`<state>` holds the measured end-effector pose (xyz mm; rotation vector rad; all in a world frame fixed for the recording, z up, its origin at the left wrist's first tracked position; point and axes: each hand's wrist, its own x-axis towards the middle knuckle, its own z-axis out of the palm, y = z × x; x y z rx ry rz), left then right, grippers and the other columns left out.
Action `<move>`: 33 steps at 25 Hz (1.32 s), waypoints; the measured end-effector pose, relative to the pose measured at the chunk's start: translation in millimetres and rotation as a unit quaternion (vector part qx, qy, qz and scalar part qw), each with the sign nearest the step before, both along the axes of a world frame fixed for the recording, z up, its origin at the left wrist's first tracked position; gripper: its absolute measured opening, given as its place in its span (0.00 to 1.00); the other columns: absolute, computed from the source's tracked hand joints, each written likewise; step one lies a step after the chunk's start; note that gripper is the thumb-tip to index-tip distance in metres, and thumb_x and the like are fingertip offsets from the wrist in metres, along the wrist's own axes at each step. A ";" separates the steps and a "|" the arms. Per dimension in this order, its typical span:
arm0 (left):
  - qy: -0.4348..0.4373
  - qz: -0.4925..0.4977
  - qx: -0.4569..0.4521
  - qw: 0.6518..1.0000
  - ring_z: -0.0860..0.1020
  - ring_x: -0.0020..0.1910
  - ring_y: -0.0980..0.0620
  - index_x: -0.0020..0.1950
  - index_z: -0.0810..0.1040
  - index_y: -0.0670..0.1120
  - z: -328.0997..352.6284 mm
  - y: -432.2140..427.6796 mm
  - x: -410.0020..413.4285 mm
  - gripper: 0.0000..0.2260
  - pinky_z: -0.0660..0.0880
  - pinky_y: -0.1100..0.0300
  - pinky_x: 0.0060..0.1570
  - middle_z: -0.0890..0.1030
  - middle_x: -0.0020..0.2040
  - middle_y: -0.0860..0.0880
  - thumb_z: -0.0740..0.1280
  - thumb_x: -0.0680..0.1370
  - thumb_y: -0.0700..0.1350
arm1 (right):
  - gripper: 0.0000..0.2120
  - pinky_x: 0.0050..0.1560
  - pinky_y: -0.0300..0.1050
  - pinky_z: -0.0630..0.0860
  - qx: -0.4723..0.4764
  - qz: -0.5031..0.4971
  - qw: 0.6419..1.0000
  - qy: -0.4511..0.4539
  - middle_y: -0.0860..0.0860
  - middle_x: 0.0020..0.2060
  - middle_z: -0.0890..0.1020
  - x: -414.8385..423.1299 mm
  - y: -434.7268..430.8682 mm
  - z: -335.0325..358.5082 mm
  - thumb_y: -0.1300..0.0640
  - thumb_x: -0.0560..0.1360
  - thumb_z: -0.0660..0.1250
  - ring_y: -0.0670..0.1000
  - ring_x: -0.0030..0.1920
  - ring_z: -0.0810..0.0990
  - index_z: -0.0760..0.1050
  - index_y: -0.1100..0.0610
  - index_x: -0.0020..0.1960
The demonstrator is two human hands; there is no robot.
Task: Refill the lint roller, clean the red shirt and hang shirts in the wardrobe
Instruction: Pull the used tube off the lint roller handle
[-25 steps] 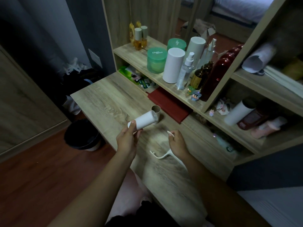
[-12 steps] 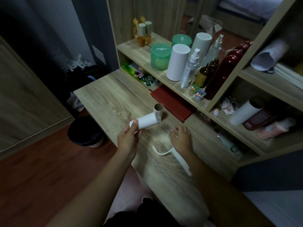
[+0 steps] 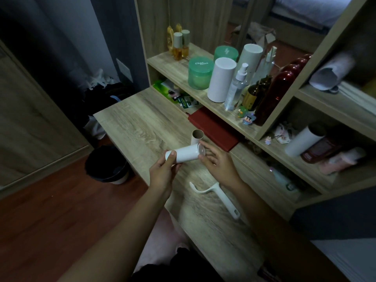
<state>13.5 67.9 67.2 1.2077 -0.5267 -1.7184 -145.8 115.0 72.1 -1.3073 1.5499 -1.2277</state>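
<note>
Nearest thing is the white lint roller handle point(image 3: 215, 197), lying flat on the counter point(image 3: 142, 127) with no roll on it, just beside the right wrist. Above it the left hand point(image 3: 162, 174) grips one end of the fresh white roll point(image 3: 185, 154), fingers wrapped round it, holding it sideways over the counter. The right hand point(image 3: 218, 162) is at the other end with its fingers loose and spread, thumb tip touching the roll's rim, not really clamped on anything. Right behind the roll an empty cardboard tube point(image 3: 196, 137) stands upright, and past that a red book point(image 3: 213, 131) lies flat under the shelf point(image 3: 183, 72). Off to the left on the floor there's a bin point(image 3: 106, 165) with a dark liner, can't tell what's inside. Up on the shelf: a see-through green jar point(image 3: 200, 74) with something pale in the bottom, a white canister point(image 3: 220, 80), a clear spray bottle point(image 3: 236, 88), and small bottles point(image 3: 180, 46) of golden liquid at the back.
</note>
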 end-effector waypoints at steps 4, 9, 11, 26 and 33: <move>-0.007 0.027 0.004 1.000 0.80 0.47 0.47 0.54 0.79 0.42 0.5 -1.5 8.8 0.07 0.80 0.67 0.41 0.80 0.51 0.42 0.68 0.76 0.40 | 0.20 0.58 0.38 0.75 -0.018 -0.037 0.997 0.063 0.48 0.59 0.78 -1.5 -4.3 -14.4 0.55 0.75 0.66 0.44 0.58 0.78 0.71 0.54 0.66; -0.021 0.076 0.005 0.997 0.79 0.44 0.48 0.57 0.79 0.40 -1.9 -6.7 31.6 0.11 0.80 0.65 0.42 0.80 0.51 0.42 0.69 0.75 0.39 | 0.19 0.61 0.53 0.71 0.079 0.072 0.926 0.363 0.54 0.62 0.76 -1.8 -20.9 -57.3 0.53 0.75 0.65 0.55 0.61 0.73 0.72 0.54 0.65; -0.022 0.082 0.002 0.996 0.79 0.48 0.47 0.62 0.76 0.37 -2.8 -7.5 39.0 0.16 0.80 0.63 0.44 0.79 0.55 0.40 0.69 0.75 0.39 | 0.20 0.62 0.51 0.69 0.130 0.096 0.874 0.458 0.54 0.64 0.74 4.3 -27.0 -66.8 0.53 0.75 0.65 0.56 0.63 0.70 0.71 0.54 0.66; -0.064 0.003 -0.050 0.997 0.82 0.49 0.51 0.65 0.74 0.41 10.0 -6.4 10.3 0.19 0.78 0.58 0.53 0.81 0.49 0.49 0.69 0.75 0.41 | 0.22 0.53 0.42 0.78 0.057 -0.036 0.997 -0.045 0.40 0.55 0.76 23.4 -9.8 5.4 0.38 0.75 0.50 0.41 0.53 0.78 0.65 0.43 0.66; 0.002 -0.055 -0.059 0.997 0.81 0.52 0.47 0.51 0.81 0.46 28.1 -0.7 -20.2 0.07 0.80 0.60 0.48 0.81 0.52 0.45 0.64 0.79 0.45 | 0.14 0.52 0.48 0.77 0.002 -0.106 0.994 0.017 0.43 0.53 0.75 11.7 -7.7 20.4 0.49 0.79 0.58 0.44 0.53 0.77 0.65 0.47 0.64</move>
